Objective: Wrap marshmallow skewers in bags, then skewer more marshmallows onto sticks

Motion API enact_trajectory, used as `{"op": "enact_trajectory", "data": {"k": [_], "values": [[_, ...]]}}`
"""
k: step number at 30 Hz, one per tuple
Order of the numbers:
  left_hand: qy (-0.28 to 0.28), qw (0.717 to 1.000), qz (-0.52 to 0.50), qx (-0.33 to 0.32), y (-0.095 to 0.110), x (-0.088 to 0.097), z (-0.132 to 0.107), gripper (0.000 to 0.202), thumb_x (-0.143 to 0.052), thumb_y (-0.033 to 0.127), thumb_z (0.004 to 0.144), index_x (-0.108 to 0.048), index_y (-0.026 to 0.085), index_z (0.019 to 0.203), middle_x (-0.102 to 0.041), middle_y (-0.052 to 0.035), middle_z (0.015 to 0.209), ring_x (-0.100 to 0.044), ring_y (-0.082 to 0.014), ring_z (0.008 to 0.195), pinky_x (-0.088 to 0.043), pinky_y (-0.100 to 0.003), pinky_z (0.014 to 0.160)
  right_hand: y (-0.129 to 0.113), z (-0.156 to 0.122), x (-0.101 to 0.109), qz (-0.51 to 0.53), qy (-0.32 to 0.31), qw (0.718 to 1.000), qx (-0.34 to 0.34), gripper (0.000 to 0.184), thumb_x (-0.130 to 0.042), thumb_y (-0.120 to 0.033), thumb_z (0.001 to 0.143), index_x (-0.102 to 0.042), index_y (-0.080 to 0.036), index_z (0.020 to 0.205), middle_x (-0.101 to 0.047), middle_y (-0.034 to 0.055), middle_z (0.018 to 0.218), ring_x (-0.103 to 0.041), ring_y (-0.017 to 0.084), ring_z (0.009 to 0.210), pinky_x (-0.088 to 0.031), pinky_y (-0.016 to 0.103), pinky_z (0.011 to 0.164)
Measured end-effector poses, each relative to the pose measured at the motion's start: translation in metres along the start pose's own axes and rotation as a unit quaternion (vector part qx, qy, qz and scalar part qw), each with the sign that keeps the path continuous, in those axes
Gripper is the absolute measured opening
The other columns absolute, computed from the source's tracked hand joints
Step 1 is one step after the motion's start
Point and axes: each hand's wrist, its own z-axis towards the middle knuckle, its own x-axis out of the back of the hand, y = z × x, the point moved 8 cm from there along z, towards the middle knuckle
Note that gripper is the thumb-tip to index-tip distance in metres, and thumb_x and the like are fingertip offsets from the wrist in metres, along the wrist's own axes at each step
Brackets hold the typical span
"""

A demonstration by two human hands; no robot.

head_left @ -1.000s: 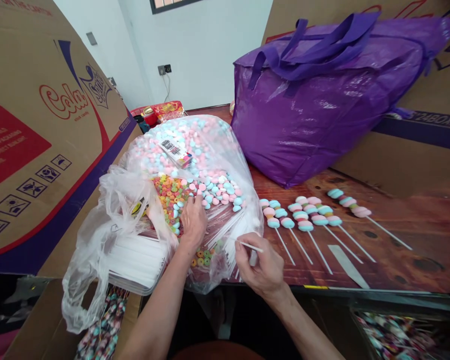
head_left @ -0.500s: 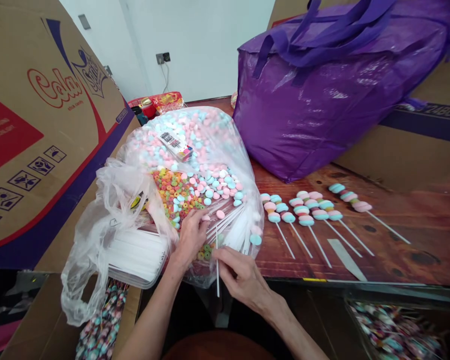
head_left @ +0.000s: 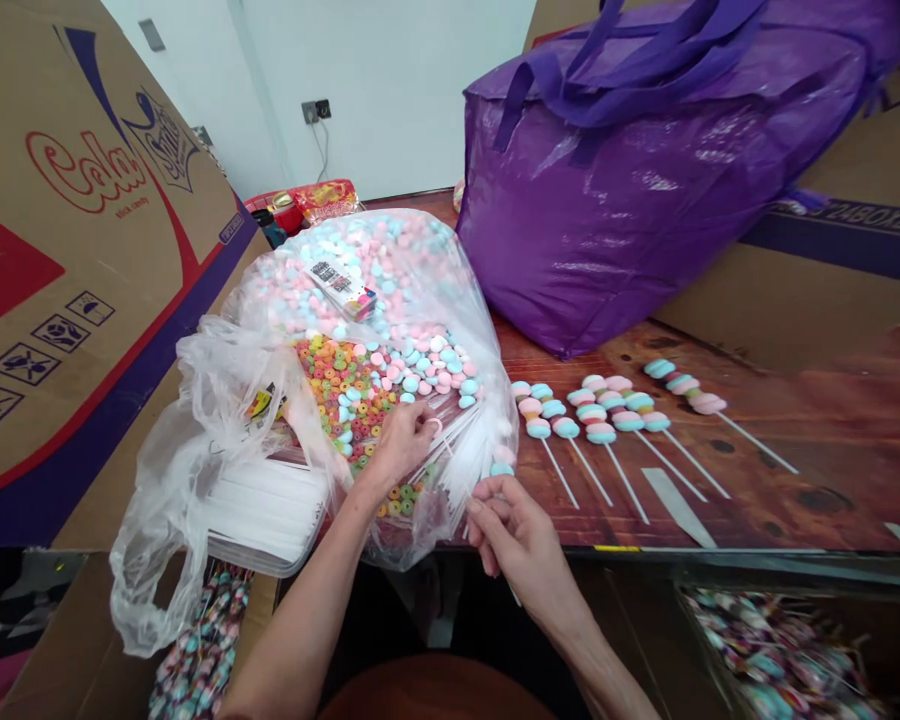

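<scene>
My left hand (head_left: pixel 405 442) is closed, thumb and fingertips pinching a small pink candy (head_left: pixel 437 426) over the open plastic bag. My right hand (head_left: pixel 516 535) grips a thin white stick (head_left: pixel 517 600), whose lower end shows below the palm. The stick slants up toward the pink candy; whether it has pierced the candy I cannot tell. Beneath my left hand are ring-shaped gummies (head_left: pixel 349 395) in orange, green and red, and pink and blue candies (head_left: pixel 435 365). Loose white sticks (head_left: pixel 465 455) fan out between my hands.
Several candy skewers (head_left: pixel 600 415) lie on the wooden-patterned table to the right. A purple bag (head_left: pixel 615 200) stands behind them. At left are a cardboard box (head_left: pixel 67 300) and a container of white sticks (head_left: pixel 262 510). Boxes of wrapped candies (head_left: pixel 780 650) sit below the table edge.
My right hand has moved right, and the stick has gone from upright to slanted. My left hand now holds the pink candy a little higher. The view has shifted slightly.
</scene>
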Motion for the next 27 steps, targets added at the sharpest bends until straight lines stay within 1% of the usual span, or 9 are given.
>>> {"op": "enact_trajectory", "data": {"k": [3,6,10,12,15,19,21,24,27], "values": [[-0.011,0.998,0.045,-0.042,0.003,-0.004,-0.005,0.010,-0.054,0.015,0.085,-0.063,0.017,0.084,-0.060,0.0011,0.075,-0.054,-0.0147,0.073,-0.041,-0.026,0.070,-0.002,0.000,0.004,0.002,0.001,1.000,0.011,0.034,-0.059,-0.050,0.088,-0.055,-0.019,0.099,-0.057,-0.0056,0.059,-0.046,0.008,0.037,-0.033,0.019,0.038],[-0.002,0.993,0.090,-0.071,0.003,-0.005,-0.013,0.012,-0.050,0.014,0.086,-0.061,0.018,0.090,-0.060,-0.0020,0.085,-0.054,-0.0171,0.082,-0.042,-0.029,0.075,0.001,0.001,0.006,-0.003,0.000,1.000,0.015,0.034,-0.058,-0.051,0.089,-0.056,-0.018,0.095,-0.060,-0.0017,0.067,-0.048,0.008,0.041,-0.036,0.020,0.039],[0.013,0.995,0.071,-0.070,0.000,-0.006,-0.018,0.008,-0.053,0.013,0.084,-0.059,0.018,0.084,-0.060,-0.0038,0.089,-0.055,-0.0179,0.085,-0.043,-0.030,0.076,0.005,0.004,0.005,-0.016,0.008,1.000,0.019,0.032,-0.059,-0.050,0.089,-0.058,-0.018,0.090,-0.062,0.0006,0.073,-0.049,0.008,0.043,-0.036,0.020,0.039],[0.028,0.998,0.024,-0.045,-0.003,-0.005,-0.018,0.006,-0.056,0.014,0.082,-0.059,0.018,0.080,-0.060,-0.0026,0.084,-0.056,-0.0169,0.081,-0.044,-0.029,0.074,0.005,0.005,0.004,-0.022,0.008,0.999,0.022,0.032,-0.060,-0.050,0.089,-0.059,-0.018,0.088,-0.061,-0.0001,0.071,-0.048,0.008,0.042,-0.035,0.020,0.039],[0.057,0.994,-0.089,-0.003,-0.011,0.000,-0.021,0.005,-0.060,0.019,0.082,-0.061,0.017,0.078,-0.062,-0.0011,0.079,-0.058,-0.0149,0.077,-0.045,-0.027,0.073,0.002,0.004,0.002,-0.032,0.009,0.999,0.025,0.035,-0.060,-0.052,0.088,-0.060,-0.017,0.088,-0.058,-0.0015,0.067,-0.047,0.008,0.042,-0.034,0.020,0.039],[0.078,0.965,-0.249,0.040,-0.023,0.006,-0.031,0.018,-0.066,0.034,0.081,-0.060,0.017,0.085,-0.064,-0.0007,0.084,-0.060,-0.0125,0.074,-0.047,-0.024,0.070,-0.003,0.002,0.000,-0.041,0.006,0.999,0.025,0.038,-0.059,-0.055,0.089,-0.062,-0.017,0.084,-0.052,-0.0038,0.060,-0.042,0.008,0.040,-0.033,0.021,0.039],[0.090,0.945,-0.310,0.056,-0.028,0.010,-0.038,0.028,-0.070,0.039,0.079,-0.059,0.018,0.094,-0.065,-0.0009,0.089,-0.062,-0.0126,0.077,-0.049,-0.025,0.072,-0.005,0.002,-0.001,-0.049,0.001,0.998,0.028,0.038,-0.058,-0.054,0.090,-0.064,-0.017,0.085,-0.050,-0.0044,0.057,-0.040,0.008,0.040,-0.031,0.021,0.039],[0.082,0.927,-0.358,0.075,-0.031,0.011,-0.045,0.043,-0.074,0.043,0.076,-0.059,0.019,0.109,-0.067,-0.0029,0.096,-0.064,-0.0142,0.083,-0.051,-0.028,0.077,-0.005,0.002,-0.006,-0.062,-0.015,0.997,0.036,0.037,-0.057,-0.051,0.092,-0.069,-0.016,0.095,-0.050,-0.0042,0.056,-0.039,0.009,0.041,-0.030,0.022,0.039],[0.066,0.920,-0.379,0.080,-0.030,0.010,-0.049,0.044,-0.074,0.046,0.076,-0.064,0.017,0.107,-0.069,-0.0040,0.096,-0.063,-0.0138,0.082,-0.051,-0.027,0.077,-0.005,0.003,-0.012,-0.083,-0.030,0.995,0.053,0.037,-0.054,-0.047,0.094,-0.071,-0.016,0.103,-0.050,-0.0033,0.057,-0.039,0.009,0.043,-0.030,0.022,0.039]]}}
